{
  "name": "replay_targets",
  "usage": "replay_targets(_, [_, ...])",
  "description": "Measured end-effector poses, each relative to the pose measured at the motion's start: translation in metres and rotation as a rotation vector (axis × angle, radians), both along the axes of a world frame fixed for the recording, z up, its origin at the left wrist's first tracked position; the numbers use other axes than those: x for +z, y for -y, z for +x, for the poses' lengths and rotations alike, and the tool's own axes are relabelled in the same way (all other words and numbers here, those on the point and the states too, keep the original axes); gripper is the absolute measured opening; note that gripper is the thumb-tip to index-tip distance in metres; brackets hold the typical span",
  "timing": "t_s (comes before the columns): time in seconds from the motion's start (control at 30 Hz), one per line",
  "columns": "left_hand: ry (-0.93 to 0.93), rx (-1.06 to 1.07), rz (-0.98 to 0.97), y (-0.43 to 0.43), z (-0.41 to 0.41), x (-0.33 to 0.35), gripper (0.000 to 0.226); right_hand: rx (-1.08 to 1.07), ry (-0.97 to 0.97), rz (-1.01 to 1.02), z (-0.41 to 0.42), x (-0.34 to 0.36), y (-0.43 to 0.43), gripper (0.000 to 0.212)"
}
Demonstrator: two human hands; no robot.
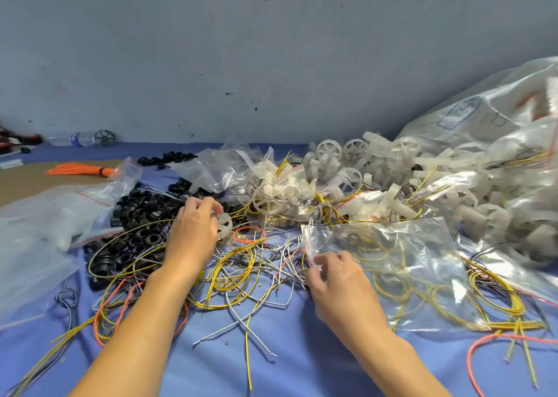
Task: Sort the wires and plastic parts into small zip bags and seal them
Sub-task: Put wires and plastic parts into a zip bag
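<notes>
Your left hand [193, 230] grips a white wheel [226, 224], fingers curled over its rim, at the edge of the pile of black rings [136, 215]. Your right hand [335, 282] pinches the red-striped mouth of a clear zip bag [401, 254] between thumb and fingers. The bag lies on the blue cloth [302, 351], just right of that hand. One black ring appears to sit inside it. Whether the yellow wires seen through it are inside or underneath cannot be told.

Between and around both hands, loose wires [241, 273] in yellow, grey and orange lie tangled on the cloth. Beyond them rest several small filled bags [290, 185] holding white parts and wires; their seals cannot be confirmed from here. Behind those, a heap of white wheels [362, 161] lies unbagged. A large sack [498, 119] at far right holds more bagged parts. Empty bags [45, 215] lie at left.

Assessment: the task is partly done. Some bags are packed, but most rings, wheels and wires remain loose. The bag in hand looks unsealed and is probably being filled.
</notes>
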State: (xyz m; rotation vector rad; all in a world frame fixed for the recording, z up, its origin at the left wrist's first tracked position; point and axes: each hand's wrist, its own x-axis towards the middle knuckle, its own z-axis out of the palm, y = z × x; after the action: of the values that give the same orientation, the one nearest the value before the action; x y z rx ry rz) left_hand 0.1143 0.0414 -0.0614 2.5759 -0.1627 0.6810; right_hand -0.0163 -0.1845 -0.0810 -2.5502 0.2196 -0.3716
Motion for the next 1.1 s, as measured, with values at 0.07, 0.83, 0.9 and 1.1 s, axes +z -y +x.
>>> replay_targets(0.07, [0.043, -0.008, -0.077, 0.005, -0.007, 0.002, 0.018, -0.019, 0.006, 0.138, 0.000, 0.002, 0.005, 0.019])
replay_targets(0.83, [-0.800, -0.384, -1.897, 0.122, -0.111, 0.014, 0.017, -0.013, -0.122, 0.448, -0.012, 0.010, 0.021, 0.031])
replay_targets(0.9, [-0.775, -0.330, -1.808, 0.125, -0.109, 0.011, 0.024, -0.044, -0.060, 0.542, -0.012, 0.014, 0.021, 0.028])
replay_targets(1.1, [-0.760, -0.418, -1.548, 0.127, -0.112, 0.009, 0.025, -0.125, 0.355, 0.574, -0.021, 0.045, 0.017, 0.012])
